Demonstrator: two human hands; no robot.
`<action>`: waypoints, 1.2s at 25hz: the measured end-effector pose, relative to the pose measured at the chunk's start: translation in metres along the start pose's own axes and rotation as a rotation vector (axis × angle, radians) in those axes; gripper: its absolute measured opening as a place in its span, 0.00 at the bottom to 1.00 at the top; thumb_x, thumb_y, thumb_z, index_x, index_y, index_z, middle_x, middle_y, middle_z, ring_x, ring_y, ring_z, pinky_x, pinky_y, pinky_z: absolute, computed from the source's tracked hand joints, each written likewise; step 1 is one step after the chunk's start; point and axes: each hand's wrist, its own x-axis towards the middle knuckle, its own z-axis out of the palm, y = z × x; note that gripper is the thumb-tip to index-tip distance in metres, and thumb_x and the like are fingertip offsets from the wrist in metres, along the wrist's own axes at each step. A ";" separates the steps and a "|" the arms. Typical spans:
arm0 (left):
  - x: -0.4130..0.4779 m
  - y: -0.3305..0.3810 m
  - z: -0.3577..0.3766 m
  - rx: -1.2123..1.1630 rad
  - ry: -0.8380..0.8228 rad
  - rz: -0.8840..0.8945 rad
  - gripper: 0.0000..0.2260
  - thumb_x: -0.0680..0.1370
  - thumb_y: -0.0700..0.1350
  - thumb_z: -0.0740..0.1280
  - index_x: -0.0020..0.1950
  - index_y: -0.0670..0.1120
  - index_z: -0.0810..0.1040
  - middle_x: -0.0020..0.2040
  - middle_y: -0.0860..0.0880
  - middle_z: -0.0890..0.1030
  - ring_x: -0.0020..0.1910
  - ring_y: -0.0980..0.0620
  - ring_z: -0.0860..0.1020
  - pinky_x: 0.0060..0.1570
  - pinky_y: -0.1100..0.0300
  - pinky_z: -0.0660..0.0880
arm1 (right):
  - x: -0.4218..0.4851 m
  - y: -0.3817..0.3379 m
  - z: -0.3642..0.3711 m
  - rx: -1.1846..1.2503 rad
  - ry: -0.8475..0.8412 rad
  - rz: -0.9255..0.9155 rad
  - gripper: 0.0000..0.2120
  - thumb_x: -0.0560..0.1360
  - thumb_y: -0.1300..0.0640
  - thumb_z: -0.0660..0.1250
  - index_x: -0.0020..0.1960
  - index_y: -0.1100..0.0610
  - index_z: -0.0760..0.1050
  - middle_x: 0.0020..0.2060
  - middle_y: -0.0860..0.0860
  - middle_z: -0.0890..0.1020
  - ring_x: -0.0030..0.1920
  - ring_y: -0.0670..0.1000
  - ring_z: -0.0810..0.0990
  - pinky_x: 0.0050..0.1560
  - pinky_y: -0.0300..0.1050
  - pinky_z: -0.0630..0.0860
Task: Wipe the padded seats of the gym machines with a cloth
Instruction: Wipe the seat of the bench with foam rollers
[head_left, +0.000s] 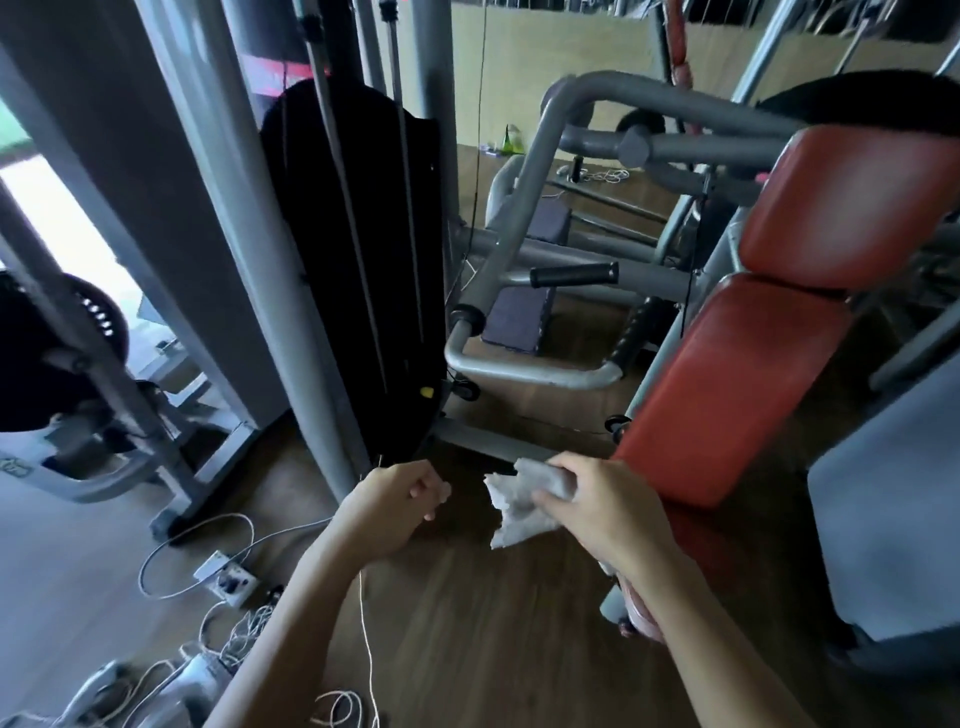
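Observation:
A red padded seat (727, 384) slopes down toward me on the right, with a red padded backrest (852, 208) above it on a grey machine frame. My right hand (602, 504) grips a crumpled white cloth (519, 504) just off the seat's lower left corner, above the floor. My left hand (395, 509) hangs left of the cloth with its fingers loosely curled and holds nothing. A thin white cord runs past that wrist; whether it touches is unclear.
A black weight stack (363, 270) with grey guide rods stands ahead on the left. Grey tube handles (524, 364) and black grips lie beyond the seat. A power strip (228, 577) and tangled white cables lie on the wooden floor at lower left.

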 end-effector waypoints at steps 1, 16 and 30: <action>-0.009 -0.004 -0.012 0.013 0.038 -0.017 0.08 0.78 0.52 0.66 0.42 0.52 0.78 0.35 0.59 0.82 0.37 0.55 0.80 0.46 0.50 0.80 | -0.001 -0.013 0.000 0.011 -0.020 -0.017 0.15 0.74 0.39 0.68 0.58 0.41 0.78 0.43 0.39 0.83 0.43 0.41 0.80 0.42 0.38 0.74; -0.069 -0.174 -0.216 0.017 0.239 -0.108 0.08 0.79 0.52 0.68 0.41 0.50 0.79 0.34 0.54 0.82 0.35 0.51 0.81 0.40 0.50 0.80 | 0.039 -0.250 0.084 0.047 -0.063 -0.146 0.17 0.73 0.40 0.68 0.60 0.42 0.78 0.49 0.41 0.84 0.50 0.44 0.81 0.44 0.40 0.74; 0.052 -0.188 -0.295 -0.001 0.328 0.003 0.09 0.79 0.49 0.68 0.39 0.53 0.79 0.33 0.57 0.83 0.33 0.60 0.79 0.45 0.53 0.79 | 0.177 -0.328 0.086 0.015 -0.032 -0.288 0.16 0.71 0.39 0.70 0.56 0.42 0.78 0.39 0.41 0.80 0.42 0.43 0.80 0.43 0.42 0.76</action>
